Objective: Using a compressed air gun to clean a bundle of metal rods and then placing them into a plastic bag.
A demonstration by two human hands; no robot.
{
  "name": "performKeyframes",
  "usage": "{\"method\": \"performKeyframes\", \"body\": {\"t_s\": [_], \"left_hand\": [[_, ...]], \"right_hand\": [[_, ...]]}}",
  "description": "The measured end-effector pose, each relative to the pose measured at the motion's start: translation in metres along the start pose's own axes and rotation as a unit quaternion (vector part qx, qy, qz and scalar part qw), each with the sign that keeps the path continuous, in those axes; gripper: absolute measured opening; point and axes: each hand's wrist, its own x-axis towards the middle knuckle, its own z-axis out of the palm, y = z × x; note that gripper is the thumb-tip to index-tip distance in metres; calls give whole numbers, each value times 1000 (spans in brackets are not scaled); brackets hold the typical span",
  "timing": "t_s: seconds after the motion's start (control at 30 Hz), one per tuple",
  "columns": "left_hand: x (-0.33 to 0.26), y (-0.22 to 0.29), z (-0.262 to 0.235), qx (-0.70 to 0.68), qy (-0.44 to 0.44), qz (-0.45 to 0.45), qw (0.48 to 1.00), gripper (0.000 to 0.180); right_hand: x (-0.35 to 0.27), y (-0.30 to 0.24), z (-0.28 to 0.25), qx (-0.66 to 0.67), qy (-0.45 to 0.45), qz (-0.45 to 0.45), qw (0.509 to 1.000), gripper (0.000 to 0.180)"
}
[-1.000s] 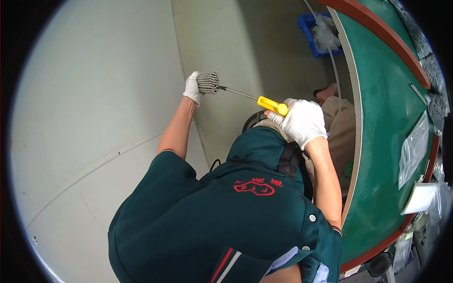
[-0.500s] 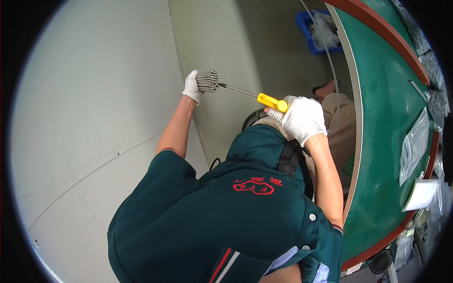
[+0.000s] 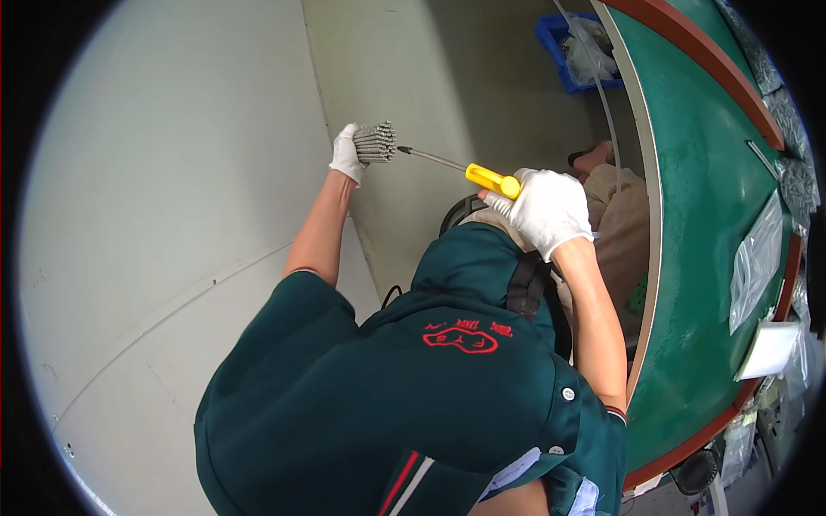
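Observation:
My left hand [image 3: 346, 156], in a white glove, is closed around a bundle of thin grey metal rods [image 3: 375, 143]. The rod ends face right. In my gloved right hand [image 3: 551, 211] is a yellow air blow gun [image 3: 492, 181], the fingers wrapped about its handle. Its long thin metal nozzle points left, and the dark tip is close to the rod ends with a small gap between. My right palm and fingers hide most of the gun's grip.
A pale wall [image 3: 189, 172] stands on my left. On my right is a green-topped workbench [image 3: 688, 215] with a red-brown edge, plastic bags [image 3: 755, 262] and a white block [image 3: 767, 350]. A blue crate [image 3: 551, 39] holding bags sits beyond. A translucent hose [image 3: 609, 120] hangs beside the bench.
Both hands have shifted slightly left and up in view, along with the rods and the blow gun. My grip on each stays the same.

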Motion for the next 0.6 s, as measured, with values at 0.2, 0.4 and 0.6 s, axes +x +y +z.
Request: {"method": "performKeyframes", "body": {"t_s": [0.2,0.4,0.6], "left_hand": [[-14,5,15,8,17,-2,1000,37],[-16,5,15,7,8,-3,1000,37],[2,-3,0,15,15,3,1000,37]], "right_hand": [[-1,6,1,-5,-7,-10,1000,53],[2,1,1,-7,-8,-10,1000,53],[2,-1,1,-10,-10,-10,1000,52]]}}
